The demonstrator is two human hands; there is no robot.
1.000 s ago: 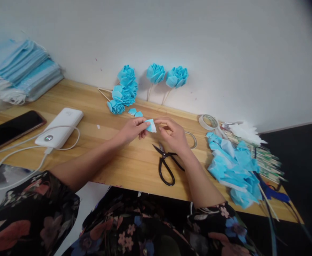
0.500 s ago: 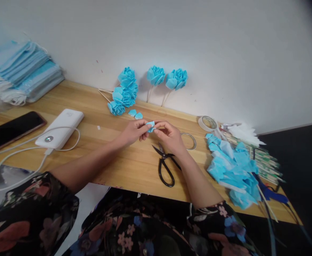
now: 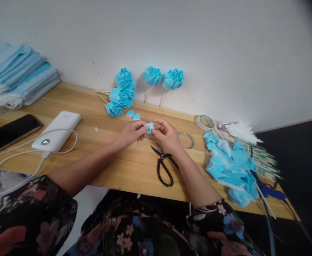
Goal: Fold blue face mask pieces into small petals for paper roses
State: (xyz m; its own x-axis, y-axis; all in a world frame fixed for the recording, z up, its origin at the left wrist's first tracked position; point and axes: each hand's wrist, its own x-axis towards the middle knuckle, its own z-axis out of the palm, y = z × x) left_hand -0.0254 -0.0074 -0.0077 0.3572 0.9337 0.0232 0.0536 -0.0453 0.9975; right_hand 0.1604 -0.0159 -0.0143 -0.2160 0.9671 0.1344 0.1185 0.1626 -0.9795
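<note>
My left hand (image 3: 130, 132) and my right hand (image 3: 166, 134) meet over the wooden table (image 3: 92, 117), both pinching one small folded blue piece (image 3: 149, 127) between fingertips. Black scissors (image 3: 163, 164) lie just below my right hand. Two small blue petals (image 3: 133, 115) rest on the table behind my hands. A cluster of finished blue flowers (image 3: 120, 93) lies further back, and two more blue flowers on sticks (image 3: 162, 77) lean on the wall.
A white power bank (image 3: 57, 129) with its cable and a dark phone (image 3: 8, 133) sit at the left. Stacked blue masks (image 3: 17, 76) fill the far left. Tape rolls (image 3: 206, 122), a pile of blue scraps (image 3: 232, 167) and sticks (image 3: 262, 160) lie at the right.
The blue piece, spread wide a second ago, is now folded small between my fingertips. Both hands have drawn closer together.
</note>
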